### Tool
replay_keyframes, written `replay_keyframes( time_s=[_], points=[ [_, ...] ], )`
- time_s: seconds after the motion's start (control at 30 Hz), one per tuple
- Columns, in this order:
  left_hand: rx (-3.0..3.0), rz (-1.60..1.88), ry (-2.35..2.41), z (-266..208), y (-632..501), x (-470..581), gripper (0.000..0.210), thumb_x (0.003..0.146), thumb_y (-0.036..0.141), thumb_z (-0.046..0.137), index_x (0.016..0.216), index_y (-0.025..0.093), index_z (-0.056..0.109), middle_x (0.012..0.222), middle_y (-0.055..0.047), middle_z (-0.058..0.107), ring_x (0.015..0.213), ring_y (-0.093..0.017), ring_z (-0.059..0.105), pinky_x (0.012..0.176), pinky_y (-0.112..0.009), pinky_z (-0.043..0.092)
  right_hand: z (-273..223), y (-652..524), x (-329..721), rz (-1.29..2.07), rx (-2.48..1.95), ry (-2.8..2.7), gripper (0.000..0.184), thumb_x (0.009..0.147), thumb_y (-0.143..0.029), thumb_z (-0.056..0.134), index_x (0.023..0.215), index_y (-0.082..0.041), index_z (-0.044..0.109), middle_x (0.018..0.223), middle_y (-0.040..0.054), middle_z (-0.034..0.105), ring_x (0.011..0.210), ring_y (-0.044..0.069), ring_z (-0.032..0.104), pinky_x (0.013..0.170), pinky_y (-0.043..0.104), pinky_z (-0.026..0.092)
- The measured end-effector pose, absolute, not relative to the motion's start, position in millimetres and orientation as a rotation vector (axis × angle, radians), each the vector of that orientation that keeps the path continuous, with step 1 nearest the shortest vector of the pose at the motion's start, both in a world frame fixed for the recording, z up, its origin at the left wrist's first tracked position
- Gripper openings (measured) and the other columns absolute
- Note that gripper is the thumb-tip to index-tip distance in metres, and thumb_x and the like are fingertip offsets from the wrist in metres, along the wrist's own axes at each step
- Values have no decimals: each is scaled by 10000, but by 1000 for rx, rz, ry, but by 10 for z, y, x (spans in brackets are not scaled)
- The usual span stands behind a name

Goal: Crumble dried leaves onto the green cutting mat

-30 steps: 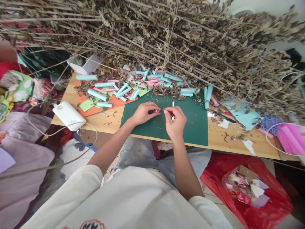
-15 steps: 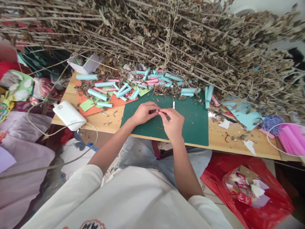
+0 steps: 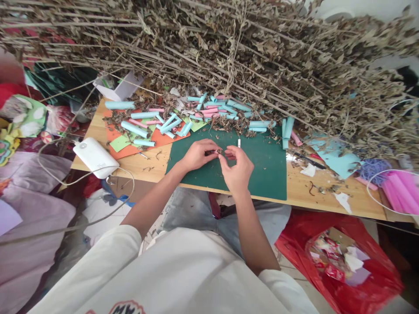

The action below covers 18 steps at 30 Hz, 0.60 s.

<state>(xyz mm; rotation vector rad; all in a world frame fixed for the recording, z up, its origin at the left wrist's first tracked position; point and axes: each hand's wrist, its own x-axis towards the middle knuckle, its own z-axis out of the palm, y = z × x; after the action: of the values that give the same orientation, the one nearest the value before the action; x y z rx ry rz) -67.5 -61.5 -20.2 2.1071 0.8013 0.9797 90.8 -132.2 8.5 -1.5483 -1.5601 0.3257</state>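
Over the green cutting mat (image 3: 265, 170) my two hands meet. My left hand (image 3: 198, 155) is closed in a pinch on a small dark, crumpled piece that looks like dried leaf (image 3: 220, 151); fingers cover part of it. Close against it on the right, my right hand (image 3: 238, 170) has its thumb tip by the piece, with the index finger lifted apart from the thumb. A small white tube-like piece (image 3: 239, 143) lies on the mat just beyond the right hand. Blue paper tubes (image 3: 262, 124) and pink paper tubes (image 3: 209, 110) lie scattered behind the mat.
Dried leafy stalks (image 3: 196, 52) are heaped across the back. A white power bank (image 3: 95, 158) with a cable rests at the table's left edge. On the right are a black pen (image 3: 310, 161), blue paper (image 3: 337, 155) and purple string (image 3: 375, 171). Below hangs a red bag (image 3: 294, 244) of scraps.
My right index finger has lifted away from the thumb and the pinched piece, so more of the dark leaf shows. My left hand stays in place.
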Motion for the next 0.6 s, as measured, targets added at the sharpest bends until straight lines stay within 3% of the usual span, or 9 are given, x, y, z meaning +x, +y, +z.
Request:
replay_keyframes(
  time_s=[0.17, 0.37, 0.6],
  points=[
    [2104, 982, 802, -202, -618, -673, 237, 902, 354, 605, 978, 171, 735, 949, -104, 721, 892, -186, 667, 787, -291, 527, 52, -1337, 865, 363, -1530, -1571, 133, 909, -305, 577, 903, -215, 675, 867, 56, 721, 745, 173, 667, 714, 319, 567],
    [2106, 987, 812, -204, -621, -670, 237, 905, 359, 600, 948, 164, 726, 932, -97, 712, 856, -172, 656, 755, -273, 514, 79, -1312, 864, 314, -1445, -1630, 174, 942, -274, 528, 977, -232, 693, 947, 69, 720, 913, 200, 672, 838, 354, 557],
    [2117, 984, 809, -212, -617, -675, 216, 904, 337, 601, 952, 167, 726, 936, -96, 718, 882, -178, 659, 784, -281, 517, 32, -1310, 887, 271, -1409, -1697, 174, 950, -269, 523, 954, -240, 695, 946, 67, 702, 916, 188, 660, 850, 336, 542]
  ],
)
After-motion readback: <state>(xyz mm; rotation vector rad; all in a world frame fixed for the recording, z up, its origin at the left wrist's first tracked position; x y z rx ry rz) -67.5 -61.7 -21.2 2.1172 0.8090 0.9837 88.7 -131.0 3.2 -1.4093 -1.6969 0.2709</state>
